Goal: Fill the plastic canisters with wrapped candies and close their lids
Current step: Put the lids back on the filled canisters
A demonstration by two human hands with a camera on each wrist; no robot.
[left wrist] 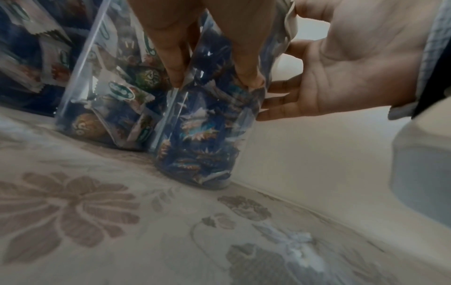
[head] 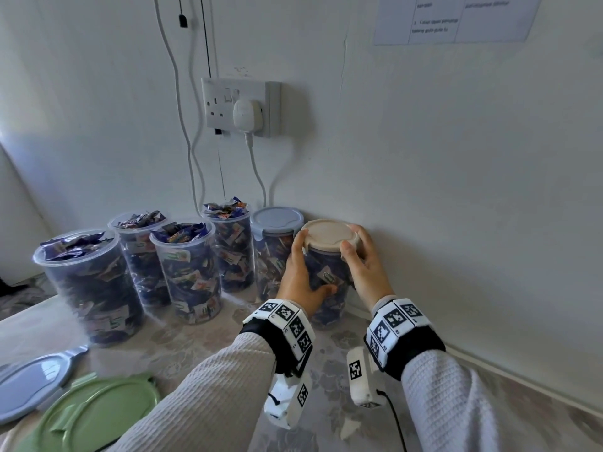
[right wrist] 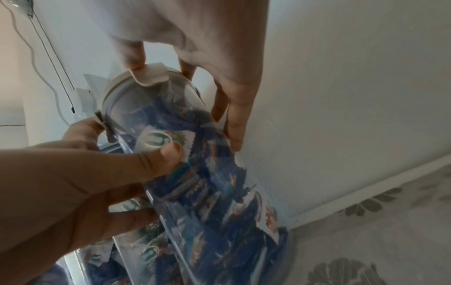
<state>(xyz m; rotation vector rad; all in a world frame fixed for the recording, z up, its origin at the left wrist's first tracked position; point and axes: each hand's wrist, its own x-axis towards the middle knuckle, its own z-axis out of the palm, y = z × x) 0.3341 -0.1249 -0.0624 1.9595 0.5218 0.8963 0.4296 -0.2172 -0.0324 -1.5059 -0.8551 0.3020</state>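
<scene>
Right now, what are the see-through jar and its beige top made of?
The jar looks like clear, glossy plastic: the candy wrappers show through its wall and light glints on it. The beige lid seems to be matte, solid-coloured plastic with moulded flip tabs. Glass can't be fully ruled out for the jar, though it looks thin-walled.

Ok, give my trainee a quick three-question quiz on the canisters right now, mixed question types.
1. True or false: both hands hold the canister with the beige lid.
2. How many canisters stand open, without lids?
3. The loose green lid lies: A) on a canister B) on the table C) against the wall.

Key: 1 true: left hand, right hand. 2 four. 3 B.
</scene>
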